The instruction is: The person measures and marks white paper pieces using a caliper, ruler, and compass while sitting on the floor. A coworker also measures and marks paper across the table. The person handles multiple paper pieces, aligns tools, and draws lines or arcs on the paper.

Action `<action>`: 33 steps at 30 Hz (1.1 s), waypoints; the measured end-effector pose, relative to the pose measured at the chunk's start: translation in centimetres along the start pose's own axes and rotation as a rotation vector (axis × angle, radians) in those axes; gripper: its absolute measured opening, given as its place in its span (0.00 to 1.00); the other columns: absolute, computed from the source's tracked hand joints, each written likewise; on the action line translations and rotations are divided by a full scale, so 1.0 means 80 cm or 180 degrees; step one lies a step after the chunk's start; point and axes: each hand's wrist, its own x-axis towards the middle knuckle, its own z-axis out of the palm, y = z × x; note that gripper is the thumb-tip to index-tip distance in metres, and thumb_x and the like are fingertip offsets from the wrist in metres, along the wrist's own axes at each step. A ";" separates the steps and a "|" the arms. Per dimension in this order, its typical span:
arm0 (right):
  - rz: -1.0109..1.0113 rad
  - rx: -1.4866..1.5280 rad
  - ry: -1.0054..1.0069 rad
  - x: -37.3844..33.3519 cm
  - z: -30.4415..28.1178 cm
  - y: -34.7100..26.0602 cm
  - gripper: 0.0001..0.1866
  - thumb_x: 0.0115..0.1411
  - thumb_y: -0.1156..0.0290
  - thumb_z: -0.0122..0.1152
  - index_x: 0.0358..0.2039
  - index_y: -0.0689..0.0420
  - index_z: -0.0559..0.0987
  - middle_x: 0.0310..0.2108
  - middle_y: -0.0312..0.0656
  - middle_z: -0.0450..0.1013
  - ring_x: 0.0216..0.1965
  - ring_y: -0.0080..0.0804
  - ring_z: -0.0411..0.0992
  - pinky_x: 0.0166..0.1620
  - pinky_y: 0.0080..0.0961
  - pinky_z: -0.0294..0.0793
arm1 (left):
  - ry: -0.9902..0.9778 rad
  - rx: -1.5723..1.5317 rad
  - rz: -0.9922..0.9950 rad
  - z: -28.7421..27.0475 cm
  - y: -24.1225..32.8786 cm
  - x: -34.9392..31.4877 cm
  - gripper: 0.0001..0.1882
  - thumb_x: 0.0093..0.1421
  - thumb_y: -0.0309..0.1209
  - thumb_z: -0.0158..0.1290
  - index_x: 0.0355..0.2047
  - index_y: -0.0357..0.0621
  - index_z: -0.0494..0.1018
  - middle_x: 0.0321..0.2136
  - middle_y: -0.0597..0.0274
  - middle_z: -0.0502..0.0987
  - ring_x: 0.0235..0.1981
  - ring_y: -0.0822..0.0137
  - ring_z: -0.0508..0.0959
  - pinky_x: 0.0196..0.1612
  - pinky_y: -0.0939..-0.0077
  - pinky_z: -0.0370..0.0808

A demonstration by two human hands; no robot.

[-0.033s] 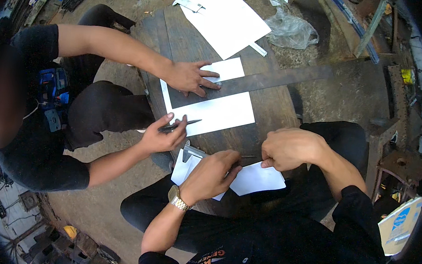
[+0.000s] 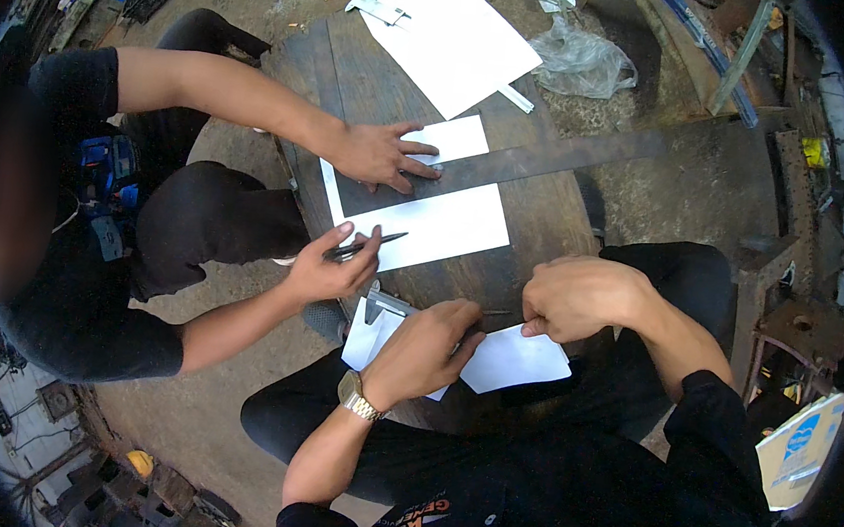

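My left hand [image 2: 430,345], with a watch at the wrist, is closed over a metal caliper [image 2: 385,304], whose jaws stick out on its left. Under it lies white paper [image 2: 519,362] with a cut-looking edge, at the near side of the table. My right hand [image 2: 585,298] is closed in a pinch at the far edge of that paper. A thin dark rod [image 2: 495,313] shows between my hands; whether either hand holds it is hidden. Across from me, a co-worker's hand [image 2: 376,156] presses a long steel ruler [image 2: 531,160] onto a white sheet [image 2: 455,231]. The person's other hand [image 2: 336,266] holds a black pen [image 2: 348,252].
The round wooden table [image 2: 556,220] carries a larger white sheet [image 2: 452,40] at the far side, with a second caliper [image 2: 376,4] on it. A crumpled plastic bag [image 2: 586,57] lies beyond on the floor. The ruler juts past the table's right edge. A cardboard box [image 2: 800,452] stands at right.
The co-worker's pen hand has shifted slightly to the right. My own hands stay where they were.
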 end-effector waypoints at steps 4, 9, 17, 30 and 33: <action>-0.0072 -0.0015 -0.0073 0.002 0.002 0.001 0.16 0.62 0.61 0.61 0.28 0.62 0.84 0.24 0.53 0.77 0.30 0.53 0.77 0.35 0.45 0.74 | 0.0134 0.0083 0.0322 0.011 0.002 0.002 0.11 0.62 0.30 0.55 0.38 0.35 0.70 0.33 0.44 0.74 0.35 0.43 0.75 0.37 0.55 0.73; -0.0139 0.0041 -0.0098 -0.001 -0.001 0.000 0.17 0.60 0.60 0.61 0.28 0.63 0.83 0.27 0.56 0.78 0.33 0.58 0.77 0.36 0.49 0.76 | 0.0072 0.0017 0.0332 0.015 0.007 0.006 0.11 0.61 0.31 0.55 0.38 0.35 0.70 0.32 0.44 0.74 0.35 0.44 0.75 0.36 0.55 0.73; -0.0078 0.0294 0.0695 -0.006 -0.023 0.061 0.23 0.60 0.51 0.63 0.38 0.61 0.83 0.32 0.54 0.80 0.36 0.52 0.79 0.39 0.45 0.76 | -0.0040 0.0039 0.0338 0.021 0.014 0.011 0.09 0.60 0.29 0.54 0.37 0.36 0.70 0.31 0.45 0.73 0.34 0.44 0.75 0.36 0.54 0.73; 0.0410 -0.0416 0.2251 0.031 -0.072 0.113 0.41 0.61 0.51 0.62 0.64 0.68 0.63 0.64 0.60 0.62 0.60 0.55 0.68 0.63 0.44 0.66 | -0.0187 0.0227 0.0495 0.030 0.024 0.019 0.08 0.60 0.29 0.53 0.33 0.37 0.69 0.28 0.46 0.73 0.32 0.44 0.75 0.36 0.53 0.72; 0.0325 -0.0851 0.2654 0.036 -0.075 0.107 0.46 0.61 0.52 0.62 0.68 0.69 0.54 0.70 0.61 0.51 0.70 0.53 0.54 0.70 0.42 0.55 | -0.0175 0.0225 0.0501 0.031 0.022 0.018 0.08 0.60 0.29 0.53 0.33 0.36 0.69 0.28 0.46 0.73 0.33 0.44 0.75 0.37 0.52 0.72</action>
